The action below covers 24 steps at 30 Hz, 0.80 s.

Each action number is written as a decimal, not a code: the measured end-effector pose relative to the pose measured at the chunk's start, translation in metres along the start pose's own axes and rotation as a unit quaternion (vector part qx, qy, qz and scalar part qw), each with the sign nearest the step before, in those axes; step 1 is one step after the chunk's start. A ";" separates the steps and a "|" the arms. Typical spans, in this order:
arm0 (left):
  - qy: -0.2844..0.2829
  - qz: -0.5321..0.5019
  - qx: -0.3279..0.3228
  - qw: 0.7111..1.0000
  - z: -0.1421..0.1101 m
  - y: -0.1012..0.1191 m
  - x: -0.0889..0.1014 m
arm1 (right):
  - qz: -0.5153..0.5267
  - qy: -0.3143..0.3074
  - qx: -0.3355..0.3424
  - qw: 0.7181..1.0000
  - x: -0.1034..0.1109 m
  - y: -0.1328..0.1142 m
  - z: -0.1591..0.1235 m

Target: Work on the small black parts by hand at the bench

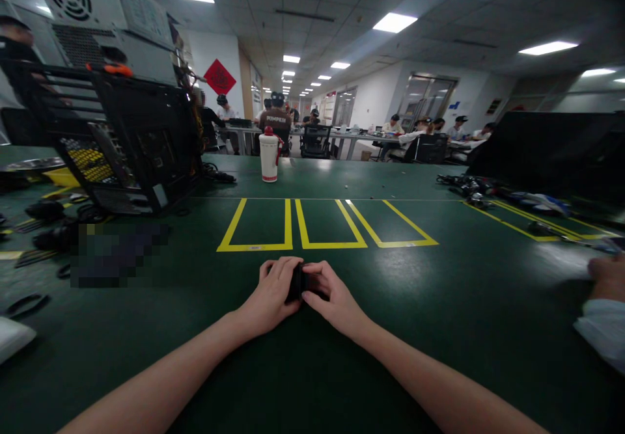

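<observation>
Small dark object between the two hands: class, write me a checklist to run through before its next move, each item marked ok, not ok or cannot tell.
1. Left hand on the small dark object: ok.
2. Right hand at its other side: ok.
3. Object fully visible: not ok, fingers cover much of it.
4. Object lifted off the green table: cannot tell.
5. White bottle outside the yellow outlines: ok, upright beyond them.
6. Co-worker's hand apart: ok, far right.
</observation>
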State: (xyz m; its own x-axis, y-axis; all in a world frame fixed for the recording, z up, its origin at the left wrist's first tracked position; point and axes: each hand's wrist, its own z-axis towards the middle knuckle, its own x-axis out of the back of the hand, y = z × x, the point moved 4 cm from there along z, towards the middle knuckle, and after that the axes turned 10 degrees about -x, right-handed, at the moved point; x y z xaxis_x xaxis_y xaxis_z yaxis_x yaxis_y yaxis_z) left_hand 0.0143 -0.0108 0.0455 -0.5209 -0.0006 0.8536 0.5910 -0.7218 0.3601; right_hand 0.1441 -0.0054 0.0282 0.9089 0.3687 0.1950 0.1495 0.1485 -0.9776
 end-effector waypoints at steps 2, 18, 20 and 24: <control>-0.001 0.002 0.004 1.000 0.000 0.000 0.000 | 0.003 0.004 0.006 1.000 0.000 -0.002 -0.001; -0.007 -0.008 0.014 1.000 -0.001 -0.002 -0.001 | -0.019 0.005 -0.005 1.000 0.002 -0.002 -0.002; -0.006 -0.008 0.017 1.000 -0.002 -0.004 -0.002 | -0.015 -0.001 -0.012 1.000 0.001 -0.001 -0.002; -0.003 -0.012 0.021 1.000 -0.001 -0.003 -0.002 | -0.026 0.010 -0.009 1.000 0.001 0.000 0.000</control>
State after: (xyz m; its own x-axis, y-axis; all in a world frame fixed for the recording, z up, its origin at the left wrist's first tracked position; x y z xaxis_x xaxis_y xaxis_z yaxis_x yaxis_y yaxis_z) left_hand 0.0123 -0.0093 0.0424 -0.5318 0.0207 0.8466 0.6032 -0.6925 0.3958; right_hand 0.1449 -0.0053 0.0280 0.9074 0.3424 0.2436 0.2030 0.1503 -0.9676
